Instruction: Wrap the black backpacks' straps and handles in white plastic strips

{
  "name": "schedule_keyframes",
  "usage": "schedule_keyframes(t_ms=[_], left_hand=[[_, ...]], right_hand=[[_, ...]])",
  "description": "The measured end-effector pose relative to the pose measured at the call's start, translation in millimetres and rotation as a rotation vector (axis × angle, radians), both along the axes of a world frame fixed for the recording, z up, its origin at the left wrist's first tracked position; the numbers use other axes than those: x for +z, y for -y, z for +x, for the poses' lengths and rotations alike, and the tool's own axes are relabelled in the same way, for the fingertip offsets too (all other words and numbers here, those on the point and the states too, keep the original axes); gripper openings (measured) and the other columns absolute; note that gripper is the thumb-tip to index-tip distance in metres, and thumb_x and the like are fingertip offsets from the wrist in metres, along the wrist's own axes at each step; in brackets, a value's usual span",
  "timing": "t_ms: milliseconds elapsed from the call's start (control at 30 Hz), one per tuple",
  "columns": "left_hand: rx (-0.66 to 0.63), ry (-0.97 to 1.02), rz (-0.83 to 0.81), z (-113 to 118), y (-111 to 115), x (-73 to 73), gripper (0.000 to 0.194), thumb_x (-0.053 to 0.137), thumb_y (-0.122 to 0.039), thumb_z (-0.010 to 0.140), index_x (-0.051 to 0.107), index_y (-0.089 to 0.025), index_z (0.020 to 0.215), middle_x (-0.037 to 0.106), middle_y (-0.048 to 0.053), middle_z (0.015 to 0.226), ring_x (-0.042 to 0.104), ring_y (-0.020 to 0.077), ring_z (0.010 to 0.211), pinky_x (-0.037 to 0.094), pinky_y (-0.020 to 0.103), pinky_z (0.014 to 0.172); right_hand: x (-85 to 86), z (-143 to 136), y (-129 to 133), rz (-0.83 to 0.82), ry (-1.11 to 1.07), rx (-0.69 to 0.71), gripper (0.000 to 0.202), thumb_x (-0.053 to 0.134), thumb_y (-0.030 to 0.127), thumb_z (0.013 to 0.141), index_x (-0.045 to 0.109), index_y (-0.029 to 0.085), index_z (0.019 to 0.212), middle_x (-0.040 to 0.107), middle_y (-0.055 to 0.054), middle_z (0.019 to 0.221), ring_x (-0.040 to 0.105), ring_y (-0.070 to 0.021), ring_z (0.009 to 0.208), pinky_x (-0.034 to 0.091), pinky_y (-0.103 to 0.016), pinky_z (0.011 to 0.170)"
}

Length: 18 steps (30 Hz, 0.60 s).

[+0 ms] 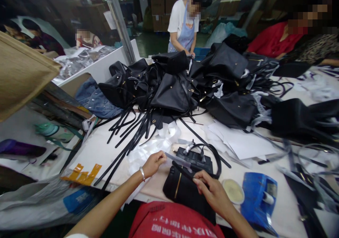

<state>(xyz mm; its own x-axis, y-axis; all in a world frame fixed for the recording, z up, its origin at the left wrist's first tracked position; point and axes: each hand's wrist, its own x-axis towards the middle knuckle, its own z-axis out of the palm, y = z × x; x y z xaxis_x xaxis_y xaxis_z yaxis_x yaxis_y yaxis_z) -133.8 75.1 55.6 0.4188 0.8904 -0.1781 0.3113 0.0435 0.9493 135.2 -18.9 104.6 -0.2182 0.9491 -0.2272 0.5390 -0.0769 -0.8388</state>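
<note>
A small black handbag point(170, 185) with a gold zip lies at the table's front edge, against the red apron point(169, 218). My right hand point(210, 188) is closed on a black strap point(182, 169) above this bag. To the left, my left hand point(153, 164) pinches the end of a translucent plastic strip point(178, 159), which stretches toward the strap. Whether the strip's far end is attached to the strap, I cannot tell. Just behind lies a flat black piece point(205, 162) with a curved handle and wrapping on it.
Black bags point(172, 93) are heaped across the table, long straps trailing forward. White paper sheets point(243, 144) and crumpled film point(143, 153) lie nearby. A round tub point(233, 191) and a blue tape dispenser point(258, 199) stand at right. A co-worker in a blue apron point(184, 33) stands opposite.
</note>
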Motion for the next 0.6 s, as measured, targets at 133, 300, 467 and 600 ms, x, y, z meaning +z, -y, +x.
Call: schedule_keyframes(t_ms=[133, 300, 467, 600], left_hand=[[-0.040, -0.001, -0.009, 3, -2, 3.6, 0.012, 0.051, -0.026, 0.082, 0.053, -0.017, 0.075, 0.055, -0.001, 0.075, 0.050, 0.0140, 0.074, 0.038, 0.026, 0.072], [-0.122, -0.047, 0.017, 5, -1, 9.7, 0.013, 0.050, -0.027, 0.084, 0.054, -0.017, 0.077, 0.057, 0.000, 0.076, 0.052, 0.0145, 0.074, 0.039, 0.025, 0.071], [-0.242, -0.198, 0.130, 16, 4, 20.7, 0.013, 0.047, -0.025, 0.086, 0.055, -0.019, 0.078, 0.061, 0.001, 0.080, 0.054, 0.0157, 0.077, 0.039, 0.026, 0.073], [-0.349, -0.298, 0.239, 34, 8, 38.0, 0.014, 0.041, -0.022, 0.088, 0.055, -0.021, 0.084, 0.060, 0.002, 0.084, 0.055, 0.0174, 0.081, 0.039, 0.028, 0.077]], right_hand=[[-0.7, -1, -2, -0.018, 0.012, 0.022, 0.026, 0.037, 0.043, 0.092, 0.053, 0.023, 0.086, 0.058, 0.003, 0.060, 0.056, -0.0147, 0.057, 0.039, -0.025, 0.059], [-1.1, 1, -7, -0.045, 0.029, 0.075, 0.026, 0.038, 0.043, 0.092, 0.055, 0.024, 0.088, 0.059, 0.004, 0.058, 0.057, -0.0151, 0.056, 0.038, -0.025, 0.057], [1.6, 7, -14, 0.001, 0.127, 0.128, 0.023, 0.043, 0.042, 0.090, 0.060, 0.027, 0.095, 0.060, 0.003, 0.059, 0.058, -0.0159, 0.055, 0.036, -0.024, 0.053], [3.2, 3, -17, 0.067, 0.187, 0.139, 0.021, 0.048, 0.041, 0.089, 0.058, 0.029, 0.101, 0.062, 0.003, 0.065, 0.061, -0.0174, 0.061, 0.036, -0.024, 0.055]])
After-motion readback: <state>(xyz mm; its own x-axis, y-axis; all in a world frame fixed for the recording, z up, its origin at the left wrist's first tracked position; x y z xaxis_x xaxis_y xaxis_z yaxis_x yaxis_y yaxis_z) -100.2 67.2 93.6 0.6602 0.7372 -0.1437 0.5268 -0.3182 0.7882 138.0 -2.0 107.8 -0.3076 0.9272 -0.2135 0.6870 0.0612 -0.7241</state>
